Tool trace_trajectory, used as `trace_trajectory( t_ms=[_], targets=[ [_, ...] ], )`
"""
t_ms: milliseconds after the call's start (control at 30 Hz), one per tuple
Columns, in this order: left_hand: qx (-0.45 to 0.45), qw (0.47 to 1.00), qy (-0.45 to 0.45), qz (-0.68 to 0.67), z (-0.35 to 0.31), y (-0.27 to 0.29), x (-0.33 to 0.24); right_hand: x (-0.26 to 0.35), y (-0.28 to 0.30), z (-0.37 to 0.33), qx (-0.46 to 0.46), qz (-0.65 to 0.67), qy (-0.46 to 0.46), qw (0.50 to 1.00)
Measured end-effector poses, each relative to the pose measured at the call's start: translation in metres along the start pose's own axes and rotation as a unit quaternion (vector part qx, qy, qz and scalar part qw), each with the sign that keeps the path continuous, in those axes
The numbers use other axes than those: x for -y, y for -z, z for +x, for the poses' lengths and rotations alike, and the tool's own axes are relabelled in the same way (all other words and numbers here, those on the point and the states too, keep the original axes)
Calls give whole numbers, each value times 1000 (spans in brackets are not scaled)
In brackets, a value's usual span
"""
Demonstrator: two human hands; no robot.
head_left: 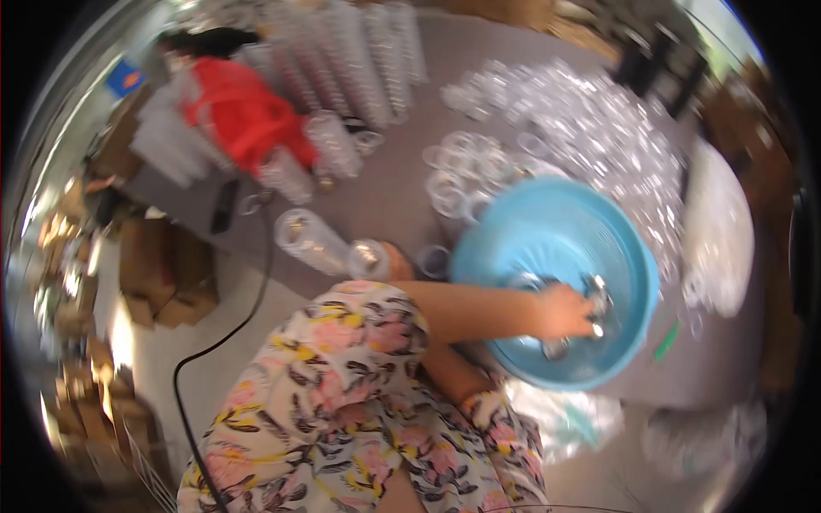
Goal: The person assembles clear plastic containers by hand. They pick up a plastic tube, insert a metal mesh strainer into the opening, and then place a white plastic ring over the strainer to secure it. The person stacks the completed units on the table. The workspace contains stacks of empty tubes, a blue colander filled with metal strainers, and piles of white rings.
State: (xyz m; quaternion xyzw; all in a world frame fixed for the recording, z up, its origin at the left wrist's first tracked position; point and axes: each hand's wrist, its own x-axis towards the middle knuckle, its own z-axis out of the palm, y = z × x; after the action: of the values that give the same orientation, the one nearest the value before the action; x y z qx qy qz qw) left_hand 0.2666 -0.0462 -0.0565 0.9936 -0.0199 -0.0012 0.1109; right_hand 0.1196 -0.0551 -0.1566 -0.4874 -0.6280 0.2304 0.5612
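Observation:
My arms cross, the left over the right. My left hand (pixel 566 311) reaches down inside a round light-blue plastic basin (pixel 640 256). Its fingers are closed at small shiny silvery pieces (pixel 599 295), too blurred to name. Another silvery piece (pixel 555 348) lies beside the hand. My right hand (pixel 397 262) shows only partly beyond the left forearm. It is closed against a clear plastic cup (pixel 366 259) with something shiny in its top; most of its fingers are hidden. A longer clear tube-like container (pixel 306 242) lies just left of that cup.
Clear cups (pixel 466 171) and a wide heap of small clear pieces (pixel 581 111) cover the table behind the basin. Stacked clear cups (pixel 342 64), a red cloth or bag (pixel 248 111) and a black cable (pixel 256 299) are leftward. A white plastic bag (pixel 718 231) lies right.

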Motion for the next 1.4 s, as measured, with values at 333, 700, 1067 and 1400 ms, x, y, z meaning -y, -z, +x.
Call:
trace_trajectory(
  t_ms=[333,700,1067,1400],
  targets=[
    [-53,996,-7,70,25,-29,20,5,11,-23,32,8,-17,999],
    [12,989,144,8,16,-27,39,-4,8,-29,43,16,-17,999],
    [-462,855,93,-217,-166,57,-13,-26,-22,9,-6,7,29,1000],
    [-382,802,445,-111,-291,-4,-12,-6,-17,12,16,22,7,1000]
  ],
)
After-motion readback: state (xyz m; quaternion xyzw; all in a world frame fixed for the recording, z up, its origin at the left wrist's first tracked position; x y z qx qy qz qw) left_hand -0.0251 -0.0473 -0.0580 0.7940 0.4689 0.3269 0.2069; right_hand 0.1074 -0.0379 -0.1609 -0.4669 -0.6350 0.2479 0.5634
